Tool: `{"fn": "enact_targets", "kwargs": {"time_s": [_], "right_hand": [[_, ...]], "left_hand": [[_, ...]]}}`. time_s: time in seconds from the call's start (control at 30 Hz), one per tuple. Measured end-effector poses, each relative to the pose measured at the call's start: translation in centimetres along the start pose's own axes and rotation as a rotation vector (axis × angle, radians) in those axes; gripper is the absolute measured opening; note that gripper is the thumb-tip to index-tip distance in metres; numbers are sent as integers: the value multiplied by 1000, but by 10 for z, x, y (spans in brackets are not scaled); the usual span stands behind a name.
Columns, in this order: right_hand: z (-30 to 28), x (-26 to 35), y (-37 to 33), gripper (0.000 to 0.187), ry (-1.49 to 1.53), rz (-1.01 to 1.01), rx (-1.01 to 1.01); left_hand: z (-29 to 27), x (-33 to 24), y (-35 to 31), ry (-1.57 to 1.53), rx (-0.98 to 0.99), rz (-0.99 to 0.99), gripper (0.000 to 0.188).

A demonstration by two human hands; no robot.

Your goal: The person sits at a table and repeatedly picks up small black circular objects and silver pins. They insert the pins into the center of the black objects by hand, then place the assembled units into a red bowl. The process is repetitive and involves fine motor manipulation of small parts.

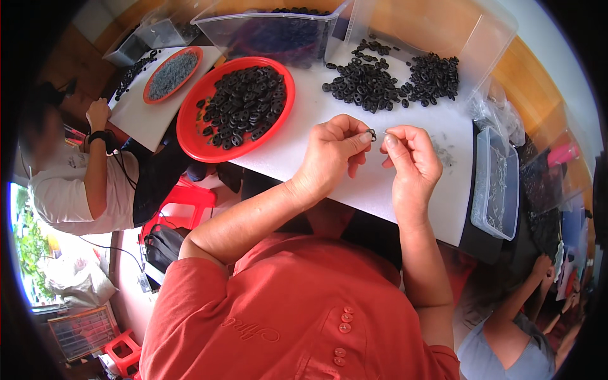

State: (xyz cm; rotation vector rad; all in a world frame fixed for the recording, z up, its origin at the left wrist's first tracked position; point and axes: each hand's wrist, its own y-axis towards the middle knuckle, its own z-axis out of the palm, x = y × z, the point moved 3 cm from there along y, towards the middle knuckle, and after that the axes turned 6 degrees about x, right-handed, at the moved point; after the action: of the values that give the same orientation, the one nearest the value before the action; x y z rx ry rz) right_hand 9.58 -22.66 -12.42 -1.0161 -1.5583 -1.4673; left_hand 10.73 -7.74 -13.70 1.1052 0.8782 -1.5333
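Above the white work surface (pixel 297 149), my left hand (pixel 329 152) pinches a small black looped part (pixel 372 134) between thumb and forefinger. Close beside it, my right hand (pixel 415 158) is closed in a pinch with its fingertips near the black part. What those right fingertips hold is too small to make out. Beyond my hands lie a loose pile of black oval parts (pixel 364 82) and a second pile of smaller black parts (pixel 436 77). A few tiny translucent pieces (pixel 443 152) are scattered just right of my right hand.
A red round tray (pixel 190 136) heaped with black oval parts sits at the left. A clear bin (pixel 266 22) stands behind it. At the right edge is a translucent box (pixel 486 215) with small clear pieces. People (pixel 69 190) sit at both sides.
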Motion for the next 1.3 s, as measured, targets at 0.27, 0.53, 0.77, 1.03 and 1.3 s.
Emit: {"fn": "enact_targets", "kwargs": {"time_s": [0.27, 0.53, 0.77, 1.03, 1.3], "right_hand": [[0, 4, 2, 4, -221, -12, 144], [1, 0, 0, 5, -245, -21, 135], [-2, -7, 1, 3, -253, -37, 140], [-2, -6, 2, 2, -275, -68, 143], [1, -5, 2, 2, -322, -97, 177]], "left_hand": [[-6, 7, -2, 47, 30, -35, 11], [-8, 9, -3, 45, 50, -15, 12], [-8, 10, -3, 87, 45, -17, 12], [-8, 10, -2, 67, 47, -25, 13], [-7, 9, -4, 83, 35, -23, 12]]}}
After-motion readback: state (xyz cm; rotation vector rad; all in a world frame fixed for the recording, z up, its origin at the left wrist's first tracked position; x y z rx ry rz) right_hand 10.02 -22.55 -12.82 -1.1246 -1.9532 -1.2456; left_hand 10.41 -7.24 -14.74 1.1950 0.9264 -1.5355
